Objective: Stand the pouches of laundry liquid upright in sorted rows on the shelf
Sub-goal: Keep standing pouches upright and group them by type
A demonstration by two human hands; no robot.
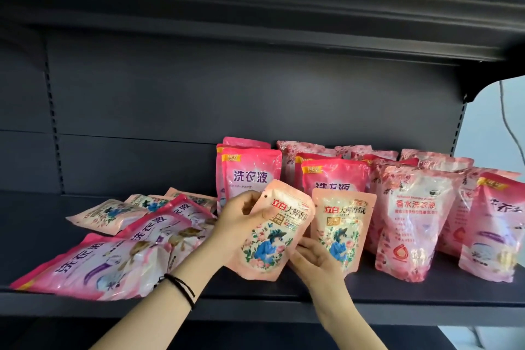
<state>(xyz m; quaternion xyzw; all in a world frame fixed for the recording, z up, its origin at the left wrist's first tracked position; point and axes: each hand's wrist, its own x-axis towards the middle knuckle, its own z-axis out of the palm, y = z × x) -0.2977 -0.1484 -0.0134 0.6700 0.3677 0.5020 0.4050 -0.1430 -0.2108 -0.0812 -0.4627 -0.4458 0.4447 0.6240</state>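
Left hand [238, 219] grip holding tilted floral pouch [267, 239], right hand [312, 260] grip pinching its lower edge, over shelf [397, 293]

Five peach flower-print pouches [339, 224] show: two in the near middle, one of them the tilted pouch [270, 236], and three lying flat at the far left. Deep pink pouches [250, 176] number three lying at the near left and three fronting standing rows, and one rose-print pouch [416, 221] fronts another row; those behind overlap too much to count. There are two hands, the left hand [241, 219] and the right hand [315, 261], and two black bands [181, 290] on the left wrist.
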